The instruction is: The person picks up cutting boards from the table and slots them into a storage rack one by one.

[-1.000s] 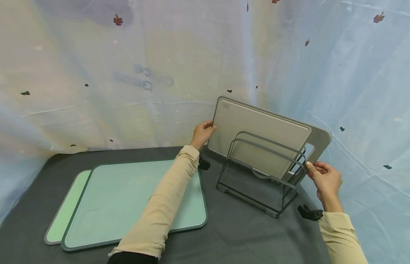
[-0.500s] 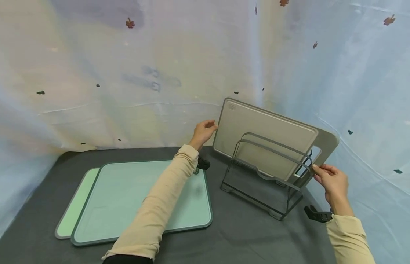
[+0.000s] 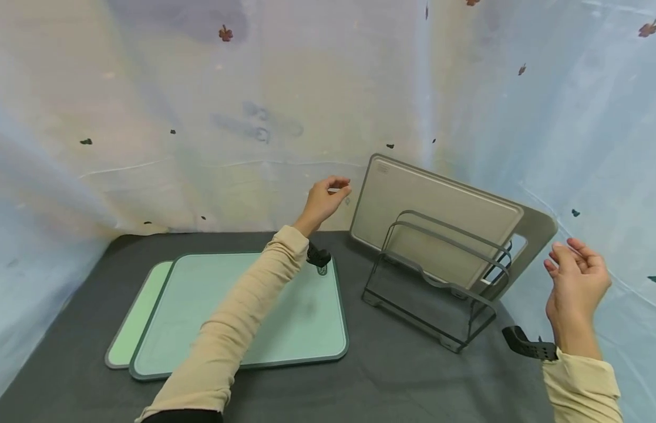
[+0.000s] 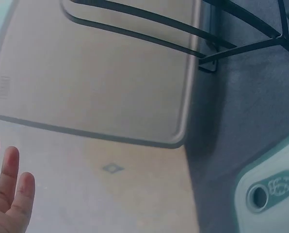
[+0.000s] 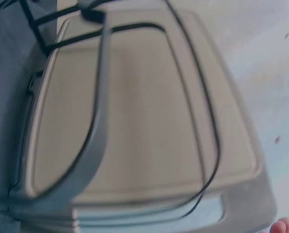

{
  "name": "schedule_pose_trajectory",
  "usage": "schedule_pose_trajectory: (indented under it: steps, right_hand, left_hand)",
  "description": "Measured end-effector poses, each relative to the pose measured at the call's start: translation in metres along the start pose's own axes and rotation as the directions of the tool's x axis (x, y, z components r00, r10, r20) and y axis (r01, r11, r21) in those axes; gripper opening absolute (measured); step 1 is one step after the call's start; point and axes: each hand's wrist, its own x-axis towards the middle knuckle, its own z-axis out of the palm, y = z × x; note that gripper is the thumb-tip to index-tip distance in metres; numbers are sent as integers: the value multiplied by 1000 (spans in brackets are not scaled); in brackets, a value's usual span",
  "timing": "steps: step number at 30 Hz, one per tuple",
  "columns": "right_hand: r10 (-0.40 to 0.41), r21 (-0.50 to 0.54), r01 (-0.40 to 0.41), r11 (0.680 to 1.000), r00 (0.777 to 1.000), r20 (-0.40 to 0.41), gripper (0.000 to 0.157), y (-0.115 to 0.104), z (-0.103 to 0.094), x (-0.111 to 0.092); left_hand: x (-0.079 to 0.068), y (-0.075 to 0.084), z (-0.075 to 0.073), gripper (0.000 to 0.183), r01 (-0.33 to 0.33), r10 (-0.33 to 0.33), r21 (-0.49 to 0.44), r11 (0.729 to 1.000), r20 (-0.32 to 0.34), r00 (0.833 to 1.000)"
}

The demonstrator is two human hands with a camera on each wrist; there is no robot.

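Note:
A beige cutting board (image 3: 438, 205) with a grey rim and a handle slot stands on its long edge in the rear of a dark wire rack (image 3: 433, 276), leaning back. Left of the board my left hand (image 3: 325, 202) is off its edge, fingers loosely bent and holding nothing; the left wrist view shows its fingers (image 4: 25, 191) spread apart from the board's corner. My right hand (image 3: 578, 282) is in the air right of the board's handle end, its fingers relaxed around nothing. In the right wrist view only fingertips show at the lower corner.
A pale teal cutting board (image 3: 280, 317) lies flat on the dark grey table cloth (image 3: 391, 376), overlapping a light green board (image 3: 134, 320) beneath it. My left forearm crosses over the teal board. A patterned pale curtain (image 3: 306, 88) hangs behind and to the right.
Both hands have let go: my left hand has drawn away from the board's left edge, and my right hand has moved right, off the rack. The board stays in the rack. The view has shifted slightly.

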Motion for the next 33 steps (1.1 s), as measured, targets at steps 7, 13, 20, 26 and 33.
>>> schedule_pose_trajectory:
  steps: [7,13,20,26,33]
  right_hand:
    - [-143,37,139,990,973,179,25,-1,23,-22]
    - [-265,124,237,964,904,336,22,6,48,-49]
    - [-268,126,236,963,842,468,24,17,72,-68]
    - [-246,36,274,961,786,567,21,34,84,-84]
    - [-169,-54,272,961,726,666,22,58,95,-106]
  left_hand:
    - [-14,13,-22,25,-83,84,27,996,-47,995]
    - [-40,20,-46,24,-135,138,60,989,-48,989]
    - [-76,22,-81,27,-157,162,90,983,-48,986]
    - [-100,18,-105,29,-124,133,122,985,-70,989]
    - [-131,9,-126,30,-59,73,146,988,-94,993]
